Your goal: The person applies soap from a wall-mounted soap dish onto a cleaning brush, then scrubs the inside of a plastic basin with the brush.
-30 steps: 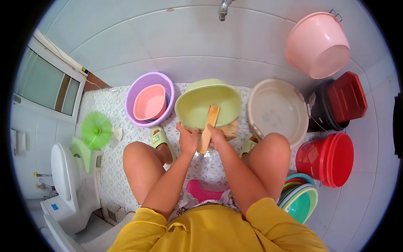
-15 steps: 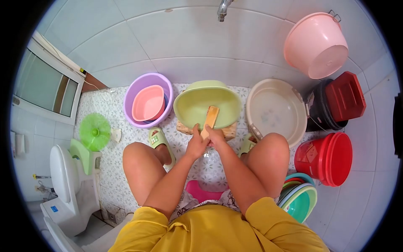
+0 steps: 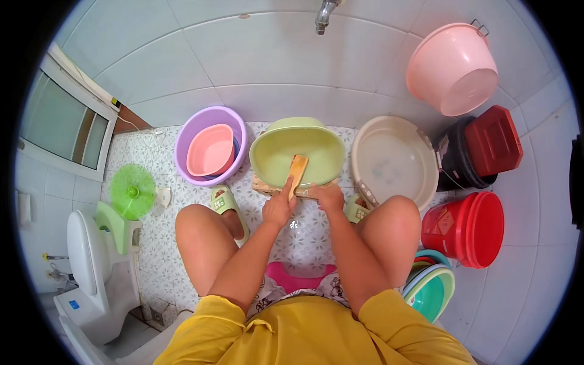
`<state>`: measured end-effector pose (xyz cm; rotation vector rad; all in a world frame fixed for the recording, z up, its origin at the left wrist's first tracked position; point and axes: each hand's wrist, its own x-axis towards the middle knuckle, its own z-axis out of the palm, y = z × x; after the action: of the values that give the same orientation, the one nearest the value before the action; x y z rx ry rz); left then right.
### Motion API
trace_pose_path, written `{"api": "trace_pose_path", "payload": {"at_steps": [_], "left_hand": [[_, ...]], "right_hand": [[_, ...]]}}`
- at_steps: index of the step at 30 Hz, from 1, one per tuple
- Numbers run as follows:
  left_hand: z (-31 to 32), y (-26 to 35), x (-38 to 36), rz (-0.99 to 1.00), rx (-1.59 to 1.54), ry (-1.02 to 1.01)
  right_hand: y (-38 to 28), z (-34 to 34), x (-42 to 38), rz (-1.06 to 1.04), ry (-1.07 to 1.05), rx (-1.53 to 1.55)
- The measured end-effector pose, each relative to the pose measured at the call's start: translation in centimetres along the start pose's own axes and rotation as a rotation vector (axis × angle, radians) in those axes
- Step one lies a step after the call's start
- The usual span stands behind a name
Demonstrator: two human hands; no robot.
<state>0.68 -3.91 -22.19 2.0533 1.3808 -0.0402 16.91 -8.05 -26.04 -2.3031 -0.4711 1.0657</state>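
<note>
My left hand [image 3: 279, 205] is closed around the handle of a flat wooden brush [image 3: 297, 170], whose broad end slants up over the pale green basin [image 3: 261, 149]. The basin leans toward me on a patterned wooden-looking block [image 3: 263, 186]. My right hand [image 3: 329, 198] is apart from the brush, with its fingers curled and their tips right at the basin's front rim and the block. What those fingers hold, if anything, is hidden.
A purple basin [image 3: 182, 149] with a pink basin [image 3: 210, 149] inside stands left. Right are a beige basin with water [image 3: 395, 161], a black bucket [image 3: 453, 161], a red bucket [image 3: 447, 228] and stacked basins [image 3: 441, 292]. A tap [image 3: 322, 18] hangs above; a toilet [image 3: 88, 255] stands left.
My right hand has come off the brush and moved a little to the right, to the basin's front edge. The left hand keeps the brush, which has shifted slightly left and down.
</note>
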Motion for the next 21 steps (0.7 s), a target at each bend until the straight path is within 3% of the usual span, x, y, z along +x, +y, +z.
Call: {"api": "trace_pose_path", "payload": {"at_steps": [1, 3, 4, 6, 10, 12, 16, 19, 21], "left_hand": [[-0.1, 0.0, -0.1, 0.008, 0.032, 0.02], [-0.3, 0.1, -0.3, 0.006, 0.029, 0.023], [-0.4, 0.0, -0.4, 0.002, 0.027, 0.028], [-0.6, -0.1, -0.5, -0.006, 0.01, 0.027], [-1.1, -0.3, -0.9, 0.001, -0.069, 0.029], [-0.9, -1.0, -0.8, 0.042, -0.117, 0.031], [0.2, -1.8, -0.8, 0.235, -0.258, 0.071], [0.0, -1.3, -1.7, 0.253, -0.332, 0.019], [-0.5, -1.0, -1.9, 0.208, -0.347, -0.05]], "right_hand": [[0.0, -0.2, -0.3, -0.002, 0.002, -0.001], [-0.2, -0.6, -0.7, -0.324, 0.475, 0.021], [-0.5, -0.6, -0.6, -0.333, 0.476, 0.02], [-1.2, -0.8, 0.1, -0.588, 0.627, 0.073], [-2.0, -1.5, 0.1, -0.564, 0.43, 0.223], [-3.4, -2.9, -2.1, -0.32, 0.319, 0.029], [-1.3, -1.1, -0.4, -0.408, 0.314, -0.05], [-0.9, -0.3, 0.0, -0.39, 0.38, 0.095], [-1.2, -1.2, 0.1, -0.256, 0.136, 0.178]]}}
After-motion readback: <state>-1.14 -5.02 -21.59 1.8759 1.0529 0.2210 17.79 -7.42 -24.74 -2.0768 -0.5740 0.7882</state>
